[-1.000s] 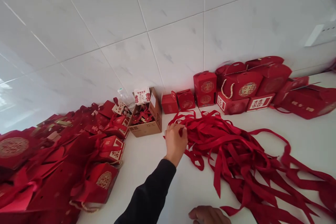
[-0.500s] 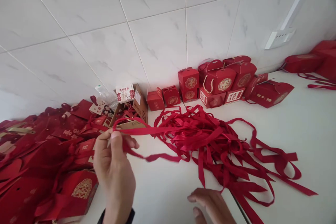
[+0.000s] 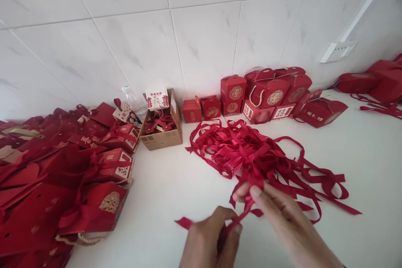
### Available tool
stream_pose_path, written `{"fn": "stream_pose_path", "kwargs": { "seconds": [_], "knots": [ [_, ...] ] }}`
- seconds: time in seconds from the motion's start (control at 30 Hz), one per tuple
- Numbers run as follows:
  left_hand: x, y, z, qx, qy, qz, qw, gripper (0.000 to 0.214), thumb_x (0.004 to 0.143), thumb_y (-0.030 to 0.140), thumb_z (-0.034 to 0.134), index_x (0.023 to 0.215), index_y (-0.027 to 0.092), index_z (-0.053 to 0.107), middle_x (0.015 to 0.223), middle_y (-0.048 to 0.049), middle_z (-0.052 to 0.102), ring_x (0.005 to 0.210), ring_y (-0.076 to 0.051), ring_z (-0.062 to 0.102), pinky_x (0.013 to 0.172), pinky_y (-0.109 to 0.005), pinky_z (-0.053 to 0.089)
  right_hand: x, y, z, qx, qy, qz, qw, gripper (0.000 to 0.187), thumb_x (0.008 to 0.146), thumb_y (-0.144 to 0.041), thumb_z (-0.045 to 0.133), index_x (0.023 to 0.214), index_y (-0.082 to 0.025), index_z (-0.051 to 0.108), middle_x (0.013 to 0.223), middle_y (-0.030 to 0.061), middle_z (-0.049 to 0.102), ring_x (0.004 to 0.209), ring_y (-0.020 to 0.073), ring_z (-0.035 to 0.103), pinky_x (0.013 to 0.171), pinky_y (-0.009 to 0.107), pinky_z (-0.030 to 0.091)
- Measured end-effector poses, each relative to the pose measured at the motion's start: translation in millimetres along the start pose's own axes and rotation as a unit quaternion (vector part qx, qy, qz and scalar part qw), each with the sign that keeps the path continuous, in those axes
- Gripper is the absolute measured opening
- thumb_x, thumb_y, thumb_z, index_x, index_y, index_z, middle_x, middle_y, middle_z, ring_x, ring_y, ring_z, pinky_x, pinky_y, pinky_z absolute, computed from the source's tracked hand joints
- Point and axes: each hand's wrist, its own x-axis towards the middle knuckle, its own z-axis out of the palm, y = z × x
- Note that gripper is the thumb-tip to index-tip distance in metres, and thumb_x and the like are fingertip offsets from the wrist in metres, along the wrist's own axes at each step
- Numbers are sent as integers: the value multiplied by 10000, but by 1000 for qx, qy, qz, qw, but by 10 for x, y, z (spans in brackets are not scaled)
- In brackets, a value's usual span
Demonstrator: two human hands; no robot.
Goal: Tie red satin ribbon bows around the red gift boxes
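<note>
A length of red ribbon (image 3: 242,216) stretches between my two hands near the front of the white table. Closed fingers of my left hand (image 3: 212,236) grip its lower part, and a loose end sticks out to the left. My right hand (image 3: 284,213) pinches the same ribbon higher up between thumb and fingers. Right behind both hands lies a tangled pile of red ribbons (image 3: 234,146), its strands trailing off to the right. The far end of the held strip blends into the pile, so I cannot tell where it stops.
Many red gift boxes (image 3: 109,203) are heaped along the left. A cardboard carton (image 3: 166,139) with red pieces and a card stands by the tiled wall. Several small red boxes (image 3: 270,92) line the wall. More red boxes (image 3: 361,82) sit far right, below a wall socket (image 3: 341,50).
My left hand has moved right and down with the ribbon, away from the carton. My right hand has come up from the lower edge and now grips the ribbon too.
</note>
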Motion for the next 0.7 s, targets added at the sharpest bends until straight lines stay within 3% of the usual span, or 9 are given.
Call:
{"fn": "stream_pose_path", "kwargs": {
  "seconds": [0.13, 0.27, 0.37, 0.43, 0.53, 0.6, 0.7],
  "knots": [
    [-31, -133, -261, -41, 78, -22, 996, 410, 956, 575, 558, 804, 209, 664, 570, 59, 352, 547, -116, 251, 525, -257, 232, 245, 57, -193, -73, 40, -65, 994, 529, 971, -718, 507, 897, -283, 799, 977, 76, 799, 932, 294, 753, 764, 339, 642],
    [2, -317, -450, -52, 79, -25, 995, 464, 973, 615, 497, 829, 204, 656, 597, 62, 288, 566, -126, 249, 532, -254, 243, 445, 167, -372, -125, 37, -42, 991, 588, 870, -808, 551, 859, -256, 754, 924, 97, 796, 986, 343, 758, 790, 375, 642],
    [131, -448, -524, -48, 91, -31, 994, 482, 992, 600, 431, 853, 192, 647, 586, 76, 242, 537, -124, 245, 504, -246, 244, 524, 205, -503, -156, 61, 0, 986, 632, 792, -868, 573, 834, -257, 731, 825, 97, 787, 886, 351, 770, 724, 393, 635],
    [270, -523, -553, -38, 128, -19, 991, 474, 1000, 569, 406, 818, 193, 630, 568, 78, 254, 514, -123, 265, 493, -245, 264, 538, 196, -588, -202, 78, -3, 976, 657, 813, -886, 506, 708, -264, 690, 752, 96, 764, 781, 335, 757, 703, 413, 619],
    [491, -638, -577, -12, 175, 7, 984, 384, 1000, 479, 428, 852, 194, 639, 599, 57, 400, 541, -129, 356, 533, -246, 324, 555, 203, -725, -259, 88, -8, 962, 694, 827, -899, 395, 560, -288, 585, 665, 107, 717, 677, 336, 721, 686, 465, 601],
    [587, -719, -584, 2, 195, 21, 981, 297, 992, 397, 447, 956, 195, 661, 668, 36, 525, 582, -137, 423, 587, -253, 371, 590, 258, -817, -287, 96, 2, 953, 644, 782, -895, 399, 614, -311, 612, 714, 126, 737, 718, 383, 734, 710, 525, 602],
    [602, -805, -576, 22, 201, 52, 978, 269, 994, 344, 452, 1011, 199, 678, 715, 11, 619, 595, -153, 474, 615, -275, 405, 617, 350, -862, -351, 158, -49, 922, 629, 727, -830, 485, 923, -275, 708, 919, 220, 765, 897, 502, 729, 793, 662, 583]
  ]
}}
